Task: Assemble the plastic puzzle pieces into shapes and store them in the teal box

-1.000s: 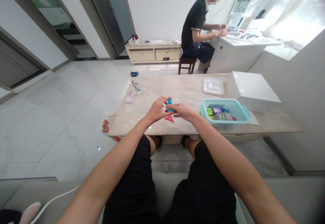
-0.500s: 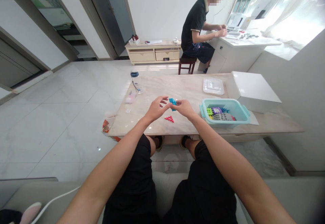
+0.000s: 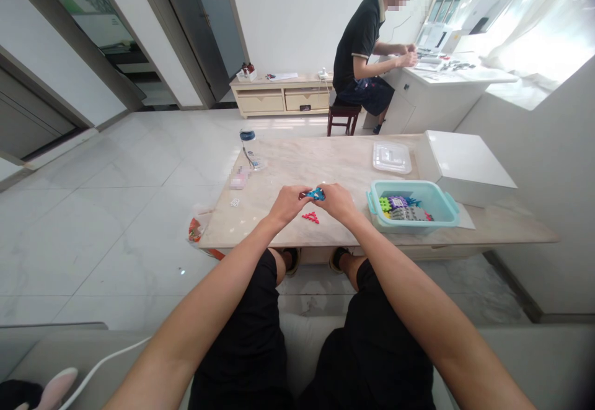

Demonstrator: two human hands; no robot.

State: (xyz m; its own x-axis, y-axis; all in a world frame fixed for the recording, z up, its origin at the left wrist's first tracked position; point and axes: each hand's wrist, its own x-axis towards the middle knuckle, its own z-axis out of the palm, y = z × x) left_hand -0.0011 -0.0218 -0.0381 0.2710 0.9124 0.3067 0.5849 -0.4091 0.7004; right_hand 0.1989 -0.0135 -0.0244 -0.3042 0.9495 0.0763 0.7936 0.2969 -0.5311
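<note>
Between my two hands is a small blue plastic building piece [image 3: 316, 194], held just above the marble-patterned table [image 3: 325, 156]. My left hand [image 3: 289, 203] is closed on its left side, fingers pressed to it. From the other side my right hand [image 3: 338, 201] pinches it, and the fingertips partly cover it. A red triangular building piece [image 3: 311, 217] lies on the table just below my hands. To the right stands a light teal tub [image 3: 413, 225] holding green, purple, blue and grey building pieces [image 3: 404, 209].
A clear plastic lid [image 3: 392, 157] and a white box [image 3: 469, 162] are behind the tub. A bottle with a blue cap [image 3: 250, 148] stands at the table's far left corner, near a pink item [image 3: 238, 179]. Another person [image 3: 360, 44] sits working at a white desk [image 3: 446, 82].
The blue piece has turned between my hands and shows a different side. My left fingers, earlier spread, have closed in on it. The red piece stays put.
</note>
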